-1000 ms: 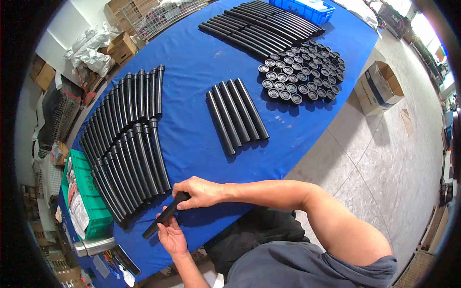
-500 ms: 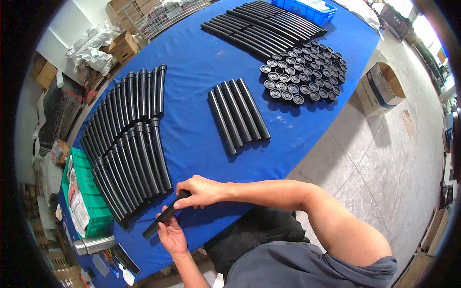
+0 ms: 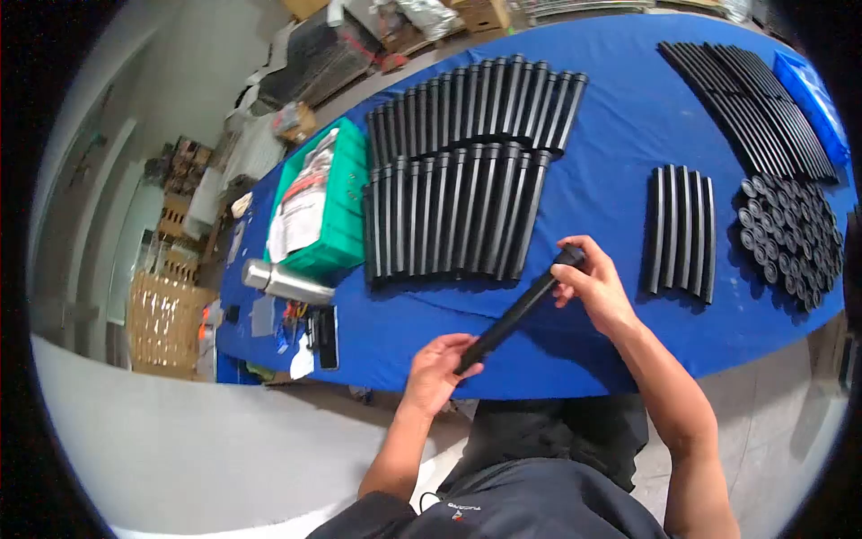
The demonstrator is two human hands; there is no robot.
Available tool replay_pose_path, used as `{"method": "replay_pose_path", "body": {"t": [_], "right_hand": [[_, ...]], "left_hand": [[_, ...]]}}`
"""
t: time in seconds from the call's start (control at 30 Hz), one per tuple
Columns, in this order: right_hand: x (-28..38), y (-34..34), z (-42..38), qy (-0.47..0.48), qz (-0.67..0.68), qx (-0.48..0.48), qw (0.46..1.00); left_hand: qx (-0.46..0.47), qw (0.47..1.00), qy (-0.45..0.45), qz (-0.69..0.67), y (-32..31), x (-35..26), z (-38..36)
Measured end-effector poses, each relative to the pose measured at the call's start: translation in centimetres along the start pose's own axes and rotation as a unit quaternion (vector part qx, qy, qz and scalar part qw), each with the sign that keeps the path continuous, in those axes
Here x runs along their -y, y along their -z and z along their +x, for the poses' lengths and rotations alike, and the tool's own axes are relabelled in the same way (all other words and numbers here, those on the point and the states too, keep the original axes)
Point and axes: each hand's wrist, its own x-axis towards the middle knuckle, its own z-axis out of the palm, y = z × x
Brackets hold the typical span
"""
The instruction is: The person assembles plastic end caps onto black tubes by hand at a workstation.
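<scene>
A black tube [image 3: 512, 321] slants between my two hands above the front edge of the blue-covered table. My left hand [image 3: 435, 373] is closed round its lower end, fingers on the side and near the tip. At the upper end, my right hand [image 3: 593, 286] grips the tube by a wider black cap [image 3: 571, 258], with the thumb across it. Beyond my hands lie two fanned rows of capped black tubes [image 3: 453, 216]. Several tubes [image 3: 682, 234] without visible caps lie side by side to the right.
Round black caps [image 3: 790, 238] cluster at the right, below a stack of thin tubes [image 3: 745, 108] and a blue bin [image 3: 813, 103]. On the left stand a green crate [image 3: 346, 202] holding papers, a metal flask [image 3: 287, 282] and a dark phone-like object [image 3: 324, 337].
My view has swung left, so the table contents appear farther right. The held tube now shows a wide cap at my right hand, and my hands are farther apart along it.
</scene>
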Motion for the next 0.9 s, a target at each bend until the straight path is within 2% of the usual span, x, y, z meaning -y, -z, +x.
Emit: {"method": "replay_pose_path", "body": {"t": [0.07, 0.1, 0.17, 0.27, 0.37, 0.43, 0.57, 0.6, 0.63, 0.7, 0.77, 0.9], "right_hand": [[-0.4, 0.0, 0.2, 0.012, -0.022, 0.022, 0.999], [-0.5, -0.2, 0.1, 0.020, -0.034, 0.031, 0.999], [-0.6, -0.4, -0.2, 0.036, -0.063, 0.061, 0.995], [-0.9, 0.2, 0.1, 0.057, -0.088, 0.099, 0.990], [-0.7, 0.4, 0.0, 0.055, -0.074, 0.102, 0.991], [-0.5, 0.1, -0.1, 0.056, -0.037, 0.070, 0.995], [-0.7, 0.6, 0.3, 0.043, -0.069, 0.087, 0.993], [-0.7, 0.6, 0.2, 0.041, -0.069, 0.092, 0.992], [-0.8, 0.6, 0.2, 0.039, -0.070, 0.097, 0.992], [-1.0, 0.7, 0.3, 0.032, -0.083, 0.100, 0.991], [-0.9, 0.8, 0.3, 0.024, -0.093, 0.103, 0.990], [-1.0, 0.9, 0.4, 0.026, -0.084, 0.102, 0.991]], "left_hand": [[0.002, 0.989, 0.063, 0.136, -2.9, -0.8, 0.2], [-0.006, 0.979, 0.064, 0.195, -4.4, -0.9, 0.4], [0.041, 0.928, 0.032, 0.369, -6.7, -0.5, 1.3], [0.009, 0.858, -0.059, 0.511, -7.7, 1.3, 2.7], [-0.018, 0.791, -0.197, 0.579, -8.6, 1.3, 3.1], [-0.035, 0.750, -0.276, 0.601, -8.8, -0.7, 3.8], [-0.137, 0.596, -0.359, 0.705, -6.9, -6.6, 8.0], [-0.153, 0.566, -0.406, 0.701, -5.8, -7.8, 9.8], [-0.185, 0.555, -0.326, 0.742, -6.5, -9.5, 10.3], [-0.180, 0.488, -0.293, 0.802, -5.3, -11.7, 12.9], [-0.193, 0.453, -0.237, 0.837, -4.4, -13.0, 15.1], [-0.192, 0.411, -0.215, 0.865, -2.2, -13.8, 18.3]]}}
